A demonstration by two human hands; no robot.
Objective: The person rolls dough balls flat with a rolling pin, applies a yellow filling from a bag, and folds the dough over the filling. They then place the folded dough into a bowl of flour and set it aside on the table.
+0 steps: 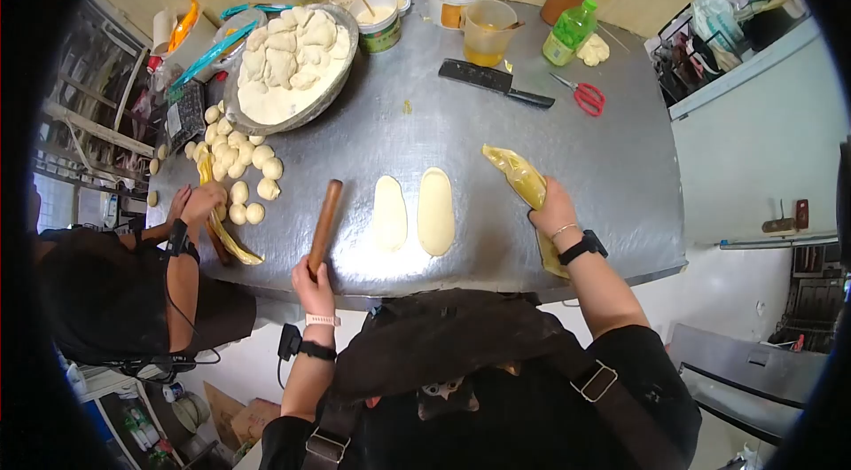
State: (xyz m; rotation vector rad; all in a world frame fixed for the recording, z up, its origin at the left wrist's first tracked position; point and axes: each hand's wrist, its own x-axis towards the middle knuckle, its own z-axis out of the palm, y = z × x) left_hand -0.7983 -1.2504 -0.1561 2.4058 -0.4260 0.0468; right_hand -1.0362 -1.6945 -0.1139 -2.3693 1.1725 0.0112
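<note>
Dough ovals (435, 211), two of them, lie flat and side by side near the front of the metal-topped table (372, 129), with a narrow gap between them; the left one is the slimmer and shorter. Left of the pair, the left hand (314, 285) has its grip wrapped around the lower end of a wooden rolling pin (325, 226), whose other end points away from the body; whether it touches the table I cannot tell. To the right, the right hand (557, 207) has its grip closed on a crumpled yellow plastic sheet (516, 176), part of it reaching forward, part hanging below the wrist. At the far left, a co-worker's hands (204, 201) are at another yellow plastic strip (236, 248), beside clustered dough balls (238, 151). Behind these, a large bowl (349, 66) holds dough pieces (292, 49) over flour. Toward the back right lie a black cleaver (474, 74) and red-handled scissors (589, 99), near a green bottle (570, 34).
</note>
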